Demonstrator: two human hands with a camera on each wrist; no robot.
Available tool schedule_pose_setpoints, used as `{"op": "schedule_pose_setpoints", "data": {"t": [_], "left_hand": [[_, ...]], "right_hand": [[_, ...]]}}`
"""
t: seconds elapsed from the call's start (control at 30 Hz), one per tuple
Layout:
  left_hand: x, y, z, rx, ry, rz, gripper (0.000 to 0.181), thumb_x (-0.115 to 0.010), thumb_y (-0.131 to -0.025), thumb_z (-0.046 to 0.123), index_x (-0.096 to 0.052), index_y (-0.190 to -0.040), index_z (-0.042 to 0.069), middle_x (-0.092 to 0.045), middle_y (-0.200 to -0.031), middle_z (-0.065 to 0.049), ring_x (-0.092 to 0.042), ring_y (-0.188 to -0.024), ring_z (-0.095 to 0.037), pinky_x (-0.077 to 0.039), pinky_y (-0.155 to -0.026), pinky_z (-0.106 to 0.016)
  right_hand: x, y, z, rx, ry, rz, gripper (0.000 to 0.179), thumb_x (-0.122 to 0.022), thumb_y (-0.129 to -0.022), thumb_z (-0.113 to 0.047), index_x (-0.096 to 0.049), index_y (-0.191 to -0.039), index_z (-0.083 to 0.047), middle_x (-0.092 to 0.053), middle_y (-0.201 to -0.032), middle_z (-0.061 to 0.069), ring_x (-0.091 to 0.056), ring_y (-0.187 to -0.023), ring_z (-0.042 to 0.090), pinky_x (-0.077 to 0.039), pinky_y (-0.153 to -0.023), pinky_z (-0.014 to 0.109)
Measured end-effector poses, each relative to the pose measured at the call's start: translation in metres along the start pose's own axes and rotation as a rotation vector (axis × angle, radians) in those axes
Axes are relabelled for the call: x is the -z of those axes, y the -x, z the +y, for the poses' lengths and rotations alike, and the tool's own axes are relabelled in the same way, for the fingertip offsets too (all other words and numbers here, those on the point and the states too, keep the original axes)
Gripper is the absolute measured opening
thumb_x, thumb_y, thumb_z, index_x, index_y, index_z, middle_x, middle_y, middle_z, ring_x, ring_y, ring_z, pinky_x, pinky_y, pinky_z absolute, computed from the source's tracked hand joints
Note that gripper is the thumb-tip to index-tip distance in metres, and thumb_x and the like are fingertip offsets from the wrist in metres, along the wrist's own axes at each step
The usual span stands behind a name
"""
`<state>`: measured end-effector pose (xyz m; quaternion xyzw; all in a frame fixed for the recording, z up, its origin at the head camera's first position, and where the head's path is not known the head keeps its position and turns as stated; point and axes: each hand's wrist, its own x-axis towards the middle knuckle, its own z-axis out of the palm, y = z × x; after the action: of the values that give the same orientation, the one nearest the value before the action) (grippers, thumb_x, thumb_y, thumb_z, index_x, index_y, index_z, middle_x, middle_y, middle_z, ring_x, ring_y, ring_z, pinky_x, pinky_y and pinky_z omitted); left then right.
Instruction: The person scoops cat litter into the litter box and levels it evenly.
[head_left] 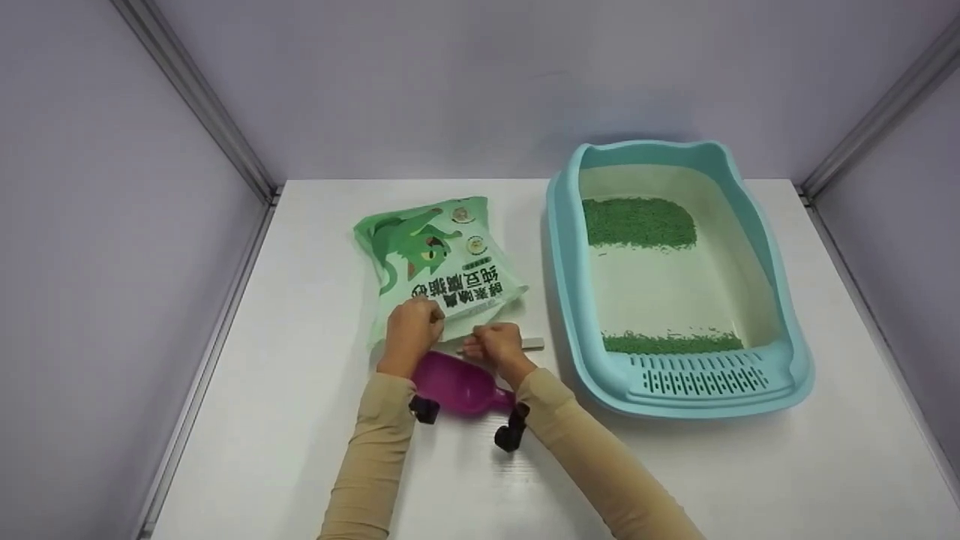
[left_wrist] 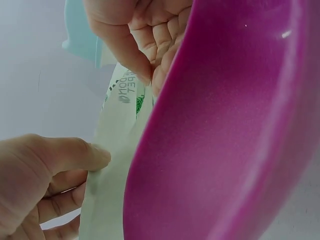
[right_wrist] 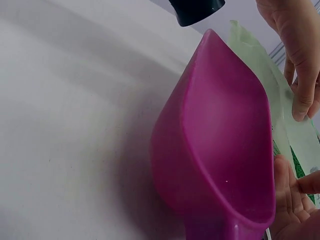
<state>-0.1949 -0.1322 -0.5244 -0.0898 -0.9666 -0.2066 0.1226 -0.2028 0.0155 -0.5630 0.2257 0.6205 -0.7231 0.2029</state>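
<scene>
A pale green cat litter bag [head_left: 465,262] with a green cat printed on it lies on the table, its near edge toward me. My left hand [head_left: 412,330] pinches that edge between thumb and fingers, as the left wrist view shows. Farther right along the same edge, my right hand [head_left: 496,343] pinches the bag with thumb and curled fingers. Between the hands the bag's mouth gapes a little, and green pellets [left_wrist: 140,102] show inside. Below both wrists lies a magenta scoop [head_left: 457,384], its bowl up and its handle toward the right; neither hand holds it.
A blue litter box [head_left: 562,300] stands to the right, with green pellets [head_left: 637,221] at its far end and a narrower band by its slotted front. A flat pale strip [head_left: 532,344] lies beside my right hand. Walls [head_left: 420,90] enclose the white table [head_left: 262,375].
</scene>
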Motion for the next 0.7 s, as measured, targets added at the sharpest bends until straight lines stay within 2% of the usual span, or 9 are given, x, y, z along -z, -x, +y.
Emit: {"op": "schedule_pose_setpoints", "data": {"t": [0.27, 0.4, 0.53, 0.7], "left_hand": [[0.008, 0.0, 0.0, -0.046, 0.01, 0.109, 0.006, -0.071, -0.078, 0.001, -0.073, -0.073, 0.004, -0.068, -0.072, -0.009, -0.066, -0.068, -0.027, -0.056, -0.064, -0.039], [0.017, -0.001, 0.003, -0.066, 0.003, 0.15, 0.006, -0.071, -0.079, 0.002, -0.072, -0.074, 0.005, -0.067, -0.071, -0.008, -0.065, -0.066, -0.025, -0.056, -0.063, -0.038], [0.022, -0.003, 0.004, -0.087, 0.006, 0.193, 0.007, -0.07, -0.079, 0.001, -0.072, -0.073, 0.005, -0.065, -0.07, -0.008, -0.064, -0.065, -0.025, -0.055, -0.062, -0.037], [0.026, -0.005, 0.005, -0.081, 0.028, 0.218, 0.008, -0.069, -0.08, 0.002, -0.071, -0.074, 0.006, -0.064, -0.07, -0.007, -0.063, -0.065, -0.024, -0.055, -0.062, -0.037]], "right_hand": [[0.003, -0.001, 0.002, 0.008, -0.005, -0.02, 0.016, -0.05, -0.093, 0.0, -0.061, -0.088, 0.01, -0.063, -0.054, 0.004, -0.063, -0.045, 0.009, -0.058, -0.052, 0.023], [0.002, 0.0, 0.003, 0.014, -0.024, -0.027, 0.017, -0.05, -0.093, 0.0, -0.061, -0.091, 0.013, -0.062, -0.053, 0.004, -0.062, -0.043, 0.009, -0.056, -0.049, 0.022], [0.001, 0.002, 0.001, 0.006, 0.013, -0.023, 0.02, -0.05, -0.093, 0.0, -0.06, -0.098, 0.016, -0.062, -0.053, 0.004, -0.062, -0.044, 0.009, -0.057, -0.051, 0.024], [0.0, 0.003, 0.001, -0.015, 0.036, -0.009, 0.018, -0.05, -0.092, 0.001, -0.062, -0.094, 0.014, -0.063, -0.053, 0.004, -0.063, -0.046, 0.01, -0.059, -0.052, 0.025]]}}
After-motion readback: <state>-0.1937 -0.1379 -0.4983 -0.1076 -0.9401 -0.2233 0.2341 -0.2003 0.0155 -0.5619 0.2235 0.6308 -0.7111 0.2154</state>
